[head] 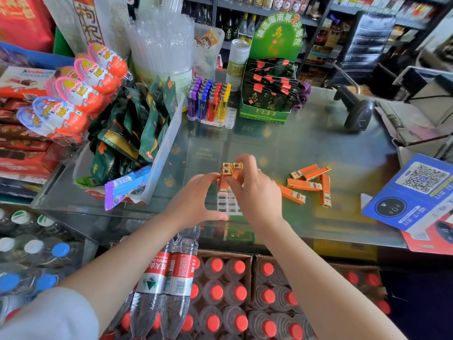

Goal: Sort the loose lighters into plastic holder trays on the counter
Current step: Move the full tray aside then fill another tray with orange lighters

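Head camera looks down on a glass shop surface (282, 143) where both hands meet over a clear plastic holder tray (228, 204). Three orange-and-gold lighters (231, 168) stand upright at its far end, heads up, presumably so each seats in its own slot. The left hand (196, 200) pinches the near side of that cluster while the right hand (255, 190) curls fingers over its top and far side, likely steadying the lighters as they are pressed down. Empty slots show between the wrists, so the tray looks mostly unfilled. Five or so loose lighters (310, 184) lie scattered flat just right of the right hand, within easy reach. Open glass stretches behind the tray; a filled tray of coloured lighters (209, 101) stands well back. A snack bin (169, 148) crowds the left, a QR placard (414, 195) the right, and the surface's near edge runs close under the wrists.
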Demonstrator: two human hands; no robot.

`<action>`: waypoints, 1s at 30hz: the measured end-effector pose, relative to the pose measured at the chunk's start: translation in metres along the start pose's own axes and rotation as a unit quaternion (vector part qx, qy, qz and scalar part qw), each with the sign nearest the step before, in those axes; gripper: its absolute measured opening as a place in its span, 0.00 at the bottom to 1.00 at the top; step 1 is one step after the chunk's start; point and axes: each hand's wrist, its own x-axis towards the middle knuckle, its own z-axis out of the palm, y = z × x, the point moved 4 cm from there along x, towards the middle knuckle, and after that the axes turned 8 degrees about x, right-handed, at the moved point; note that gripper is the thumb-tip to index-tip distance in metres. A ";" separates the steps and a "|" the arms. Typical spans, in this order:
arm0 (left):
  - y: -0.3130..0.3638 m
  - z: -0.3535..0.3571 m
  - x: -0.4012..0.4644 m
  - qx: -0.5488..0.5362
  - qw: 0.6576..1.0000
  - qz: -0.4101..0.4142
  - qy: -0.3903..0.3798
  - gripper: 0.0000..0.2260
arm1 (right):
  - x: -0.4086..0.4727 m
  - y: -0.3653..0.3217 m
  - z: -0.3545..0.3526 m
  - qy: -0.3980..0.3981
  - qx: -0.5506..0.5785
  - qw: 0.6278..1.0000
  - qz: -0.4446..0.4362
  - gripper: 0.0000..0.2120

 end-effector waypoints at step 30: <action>0.022 -0.003 -0.008 0.012 1.000 -0.010 -0.007 0.37 | -0.011 0.096 -0.034 0.006 0.249 0.949 0.192 0.07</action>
